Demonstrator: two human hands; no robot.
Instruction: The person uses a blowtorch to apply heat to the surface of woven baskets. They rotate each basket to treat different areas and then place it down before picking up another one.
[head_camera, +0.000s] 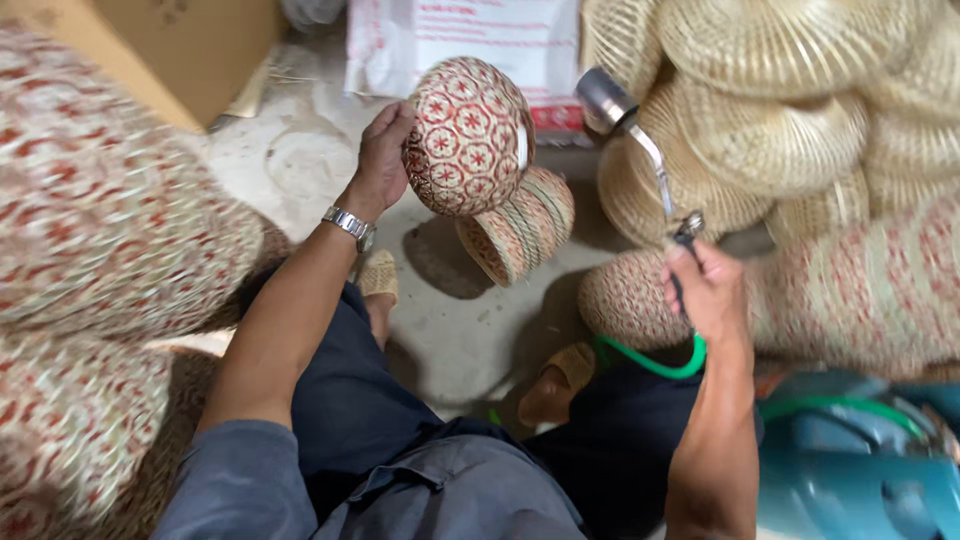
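Stacks of woven baskets fill the scene. A pale unpatterned heap (790, 110) sits at about two o'clock. Red-patterned stacks (90, 250) fill nine o'clock, and more patterned ones (860, 290) lie at three o'clock. At four o'clock is a blue gas cylinder (850, 470), with a green hose (650, 365) looping from it toward the right hand.

The red-patterned basket (468, 135) is held up at twelve o'clock, its rounded bottom facing the camera and its mouth turned away, so whether it holds anything cannot be told. The left hand (382, 160) grips it from its nine o'clock side, fingers curled on the rim.

The right hand (708, 292) is closed around the handle of a metal torch (640, 150). The torch's long axis runs up toward eleven o'clock, and its nozzle ends just beside the basket at its three o'clock. No flame can be made out.

A second small basket (520, 232) lies tipped on the concrete floor (470, 330) below the held one, and looks empty.
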